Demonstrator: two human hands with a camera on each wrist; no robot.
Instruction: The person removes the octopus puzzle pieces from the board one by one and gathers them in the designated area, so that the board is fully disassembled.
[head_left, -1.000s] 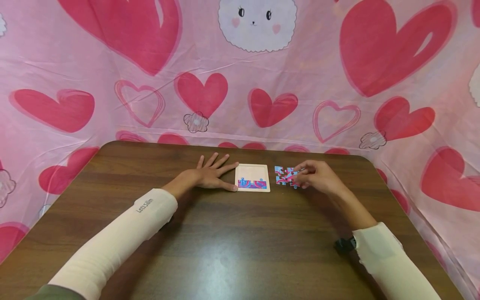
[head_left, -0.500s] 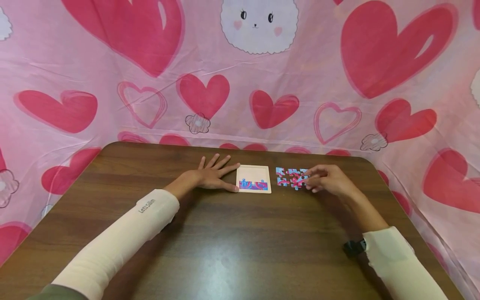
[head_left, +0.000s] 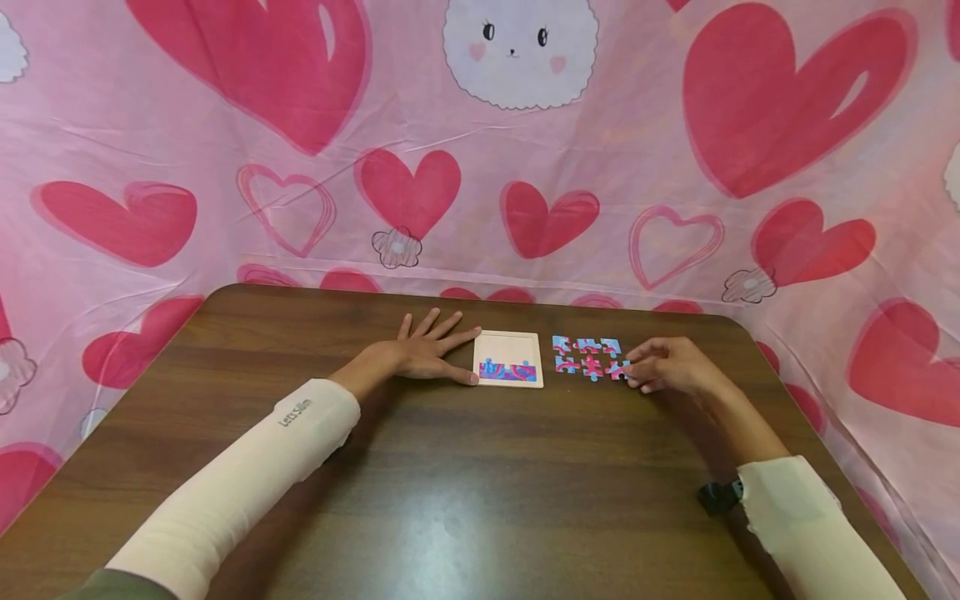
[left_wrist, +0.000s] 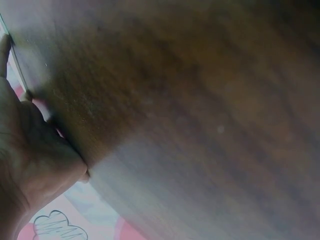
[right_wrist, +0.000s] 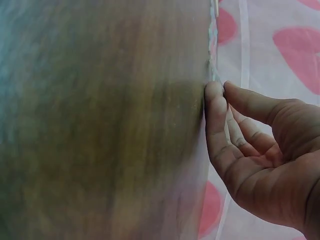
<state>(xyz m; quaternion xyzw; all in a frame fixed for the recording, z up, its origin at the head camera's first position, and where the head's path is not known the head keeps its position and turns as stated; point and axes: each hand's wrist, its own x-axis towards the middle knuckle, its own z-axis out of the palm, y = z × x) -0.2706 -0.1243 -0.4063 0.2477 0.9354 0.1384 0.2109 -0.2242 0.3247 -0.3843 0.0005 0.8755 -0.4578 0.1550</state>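
Observation:
Fingers spread, my left hand [head_left: 422,357] lies on the table with its thumb and index fingertip at the left side of a square wooden puzzle tray [head_left: 507,334]. A row of blue and purple jigsaw pieces [head_left: 508,372] fills the tray's near part; its far part shows bare board. Right of the tray lie several loose blue and pink jigsaw pieces [head_left: 588,346] in two rows. My right hand [head_left: 672,367] pinches the nearest right jigsaw piece [head_left: 618,370] between thumb and index finger. In the right wrist view, the fingertips [right_wrist: 214,89] meet at that piece's edge, low over the table.
The brown wooden table [head_left: 465,483] ends a short way behind the tray. A pink cloth [head_left: 465,125] printed with hearts hangs around the back and sides. A dark band [head_left: 720,497] sits at the right wrist, by the pale sleeve.
My right hand has moved to the right, uncovering the loose pieces, which now lie more spread out in two rows. The left hand and the tray have stayed put.

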